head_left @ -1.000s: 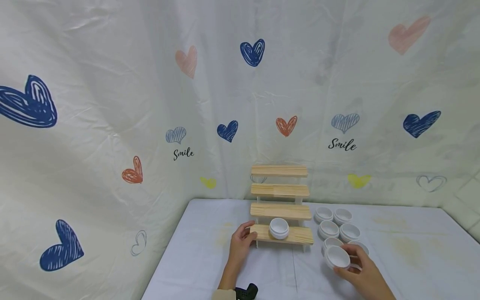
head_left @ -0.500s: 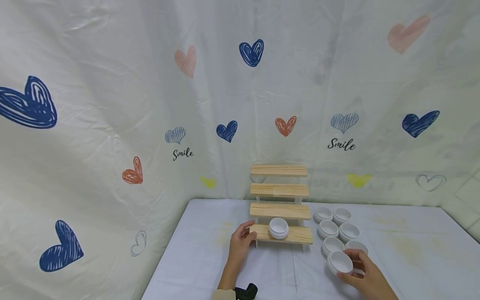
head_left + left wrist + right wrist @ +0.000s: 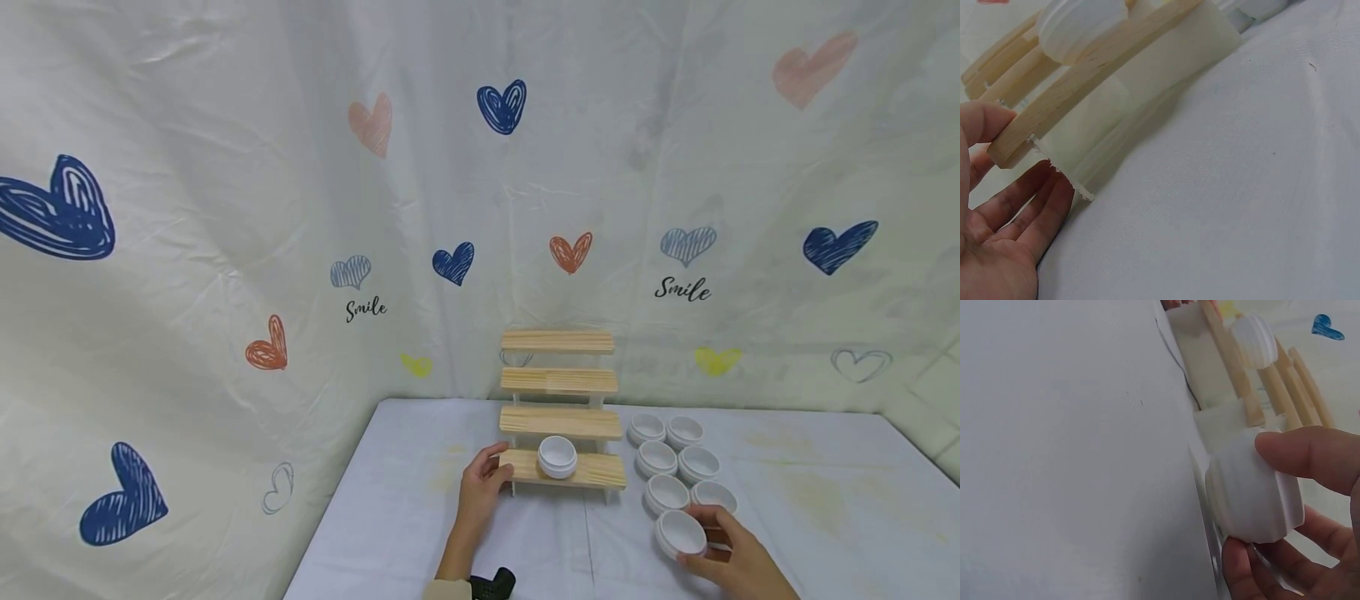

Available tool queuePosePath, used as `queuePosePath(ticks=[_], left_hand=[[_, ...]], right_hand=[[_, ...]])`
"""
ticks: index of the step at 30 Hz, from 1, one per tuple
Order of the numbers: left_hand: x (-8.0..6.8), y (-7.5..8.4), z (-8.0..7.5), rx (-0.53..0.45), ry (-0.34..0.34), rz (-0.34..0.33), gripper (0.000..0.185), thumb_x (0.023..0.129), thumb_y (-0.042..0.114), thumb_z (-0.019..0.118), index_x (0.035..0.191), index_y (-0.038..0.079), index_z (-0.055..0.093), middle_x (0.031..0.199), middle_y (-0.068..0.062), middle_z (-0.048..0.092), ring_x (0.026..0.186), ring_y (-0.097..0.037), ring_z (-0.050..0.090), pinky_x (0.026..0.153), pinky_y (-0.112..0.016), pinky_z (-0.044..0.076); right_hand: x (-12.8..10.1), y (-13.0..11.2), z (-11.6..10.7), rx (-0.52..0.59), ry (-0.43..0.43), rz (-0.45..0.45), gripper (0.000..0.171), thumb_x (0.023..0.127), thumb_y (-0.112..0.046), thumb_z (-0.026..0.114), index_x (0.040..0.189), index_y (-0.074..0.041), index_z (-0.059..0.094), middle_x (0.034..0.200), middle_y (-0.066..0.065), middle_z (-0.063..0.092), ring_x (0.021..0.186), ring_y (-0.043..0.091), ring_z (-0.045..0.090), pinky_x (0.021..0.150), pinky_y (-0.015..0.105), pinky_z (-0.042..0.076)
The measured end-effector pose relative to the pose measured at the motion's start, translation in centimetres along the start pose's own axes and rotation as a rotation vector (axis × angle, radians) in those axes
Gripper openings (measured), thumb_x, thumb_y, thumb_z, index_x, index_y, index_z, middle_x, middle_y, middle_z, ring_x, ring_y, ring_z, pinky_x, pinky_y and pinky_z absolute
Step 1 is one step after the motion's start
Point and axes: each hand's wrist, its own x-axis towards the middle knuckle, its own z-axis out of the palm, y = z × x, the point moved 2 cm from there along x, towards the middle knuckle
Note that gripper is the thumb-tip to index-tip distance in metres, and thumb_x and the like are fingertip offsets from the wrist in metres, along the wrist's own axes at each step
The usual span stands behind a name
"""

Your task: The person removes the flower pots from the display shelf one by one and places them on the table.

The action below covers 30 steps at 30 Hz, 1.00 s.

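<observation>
A tiered wooden display stand (image 3: 600,475) stands mid-table, one white ribbed bowl (image 3: 557,457) on its lowest step. At that step's left end, my left hand (image 3: 481,490) grips the board; in the left wrist view its thumb and a finger (image 3: 997,119) are at the board's end, with other fingers below beside the translucent leg. On the right, my right hand (image 3: 731,554) holds another white bowl (image 3: 680,533) by its side, rim up. The right wrist view shows this bowl (image 3: 1247,494) between thumb and fingers, close to the tabletop; whether it touches the table I cannot tell.
Several more white bowls (image 3: 657,458) stand in two columns right of the stand, just behind the held bowl. A white cloth (image 3: 825,517) covers the table. Behind hangs a curtain (image 3: 630,167) printed with hearts. A black object (image 3: 493,583) lies by my left wrist.
My right hand has shifted slightly right and towards me with the bowl, uncovering more of the bowls behind it. My left hand stays on the stand.
</observation>
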Motion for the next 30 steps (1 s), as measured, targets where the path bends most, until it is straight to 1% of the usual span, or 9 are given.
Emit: queuePosePath(ticks=[12,17,24,30], left_hand=[[-0.12,0.08,-0.02,0.004,-0.003,-0.008,0.037,0.092,0.009,0.070,0.129,0.008,0.067,0.112,-0.015,0.072,0.092,-0.012,0.066,0.080,-0.024,0.058],[-0.10,0.06,-0.02,-0.015,-0.003,-0.014,0.037,0.093,0.009,0.070,0.130,0.009,0.067,0.112,-0.014,0.072,0.092,-0.012,0.066,0.080,-0.024,0.058],[-0.09,0.03,0.02,-0.016,-0.002,-0.015,0.036,0.093,0.011,0.070,0.130,0.011,0.067,0.113,-0.013,0.072,0.093,-0.012,0.066,0.082,-0.025,0.057],[-0.17,0.07,0.02,-0.007,-0.003,-0.004,0.037,0.094,0.010,0.070,0.130,0.009,0.067,0.114,-0.014,0.072,0.094,-0.012,0.066,0.082,-0.027,0.058]], right_hand=[[-0.01,0.52,-0.13,-0.009,-0.028,-0.017,0.073,0.079,-0.024,0.088,0.136,0.003,0.051,0.134,0.019,0.059,0.095,-0.007,0.057,0.080,0.019,0.055],[-0.11,0.62,-0.12,-0.011,-0.027,-0.032,0.072,0.080,-0.024,0.087,0.136,0.003,0.052,0.131,0.017,0.061,0.094,-0.007,0.058,0.080,0.019,0.055],[-0.43,0.57,-0.09,-0.011,-0.018,-0.083,0.069,0.079,-0.023,0.087,0.134,0.003,0.053,0.123,0.009,0.064,0.093,-0.010,0.057,0.080,0.019,0.056],[-0.48,0.55,-0.14,-0.017,-0.028,-0.076,0.070,0.080,-0.024,0.086,0.135,0.002,0.053,0.124,0.010,0.064,0.094,-0.010,0.057,0.080,0.019,0.056]])
